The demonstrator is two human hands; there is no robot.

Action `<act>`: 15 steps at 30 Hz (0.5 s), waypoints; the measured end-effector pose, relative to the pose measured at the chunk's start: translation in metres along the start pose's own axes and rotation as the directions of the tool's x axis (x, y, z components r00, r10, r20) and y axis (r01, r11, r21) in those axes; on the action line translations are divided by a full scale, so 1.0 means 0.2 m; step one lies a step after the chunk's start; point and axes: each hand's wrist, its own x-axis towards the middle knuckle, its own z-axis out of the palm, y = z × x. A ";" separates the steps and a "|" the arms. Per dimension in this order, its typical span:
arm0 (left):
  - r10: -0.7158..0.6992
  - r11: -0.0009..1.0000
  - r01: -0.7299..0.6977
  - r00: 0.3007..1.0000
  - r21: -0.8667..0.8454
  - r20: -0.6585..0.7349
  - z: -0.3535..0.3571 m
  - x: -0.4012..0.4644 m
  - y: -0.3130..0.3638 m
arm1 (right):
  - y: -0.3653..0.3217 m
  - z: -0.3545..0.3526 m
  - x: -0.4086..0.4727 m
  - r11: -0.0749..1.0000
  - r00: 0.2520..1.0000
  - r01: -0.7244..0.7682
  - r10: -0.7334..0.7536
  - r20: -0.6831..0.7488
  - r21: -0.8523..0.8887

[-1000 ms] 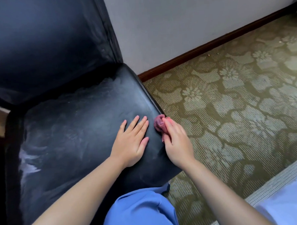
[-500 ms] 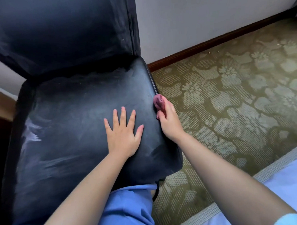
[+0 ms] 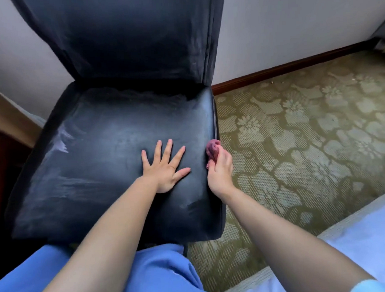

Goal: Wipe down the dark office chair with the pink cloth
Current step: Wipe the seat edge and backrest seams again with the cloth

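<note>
On the seat cushion (image 3: 112, 153) of the dark office chair (image 3: 125, 49), the left hand (image 3: 166, 167) lies spread flat, likely steadying it. The right hand (image 3: 220, 169) grips the bunched pink cloth (image 3: 212, 148) against the cushion's right edge, positioned to wipe that side.

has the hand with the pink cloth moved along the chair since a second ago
Yes. The right hand with the pink cloth has slid along the seat's right edge, away from the front corner toward the backrest.

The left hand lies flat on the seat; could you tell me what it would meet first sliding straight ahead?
Probably the chair's backrest: the left hand points up the seat toward it, nothing between.
</note>
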 end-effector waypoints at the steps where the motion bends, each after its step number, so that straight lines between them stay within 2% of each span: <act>1: 0.012 1.000 -0.012 1.000 -0.003 0.010 0.00 0.00 -0.01 | -0.01 0.00 0.00 1.000 1.000 -0.007 0.008 0.004 -0.003; 11: 0.106 0.994 -0.106 0.994 0.034 -0.020 0.01 -0.02 -0.09 | -0.05 0.05 -0.08 0.995 0.996 -0.090 0.089 -0.032 -0.046; 15: 0.110 0.992 -0.108 0.993 0.062 -0.035 0.02 -0.05 -0.14 | -0.05 0.06 -0.14 0.992 0.993 -0.104 0.108 0.040 -0.076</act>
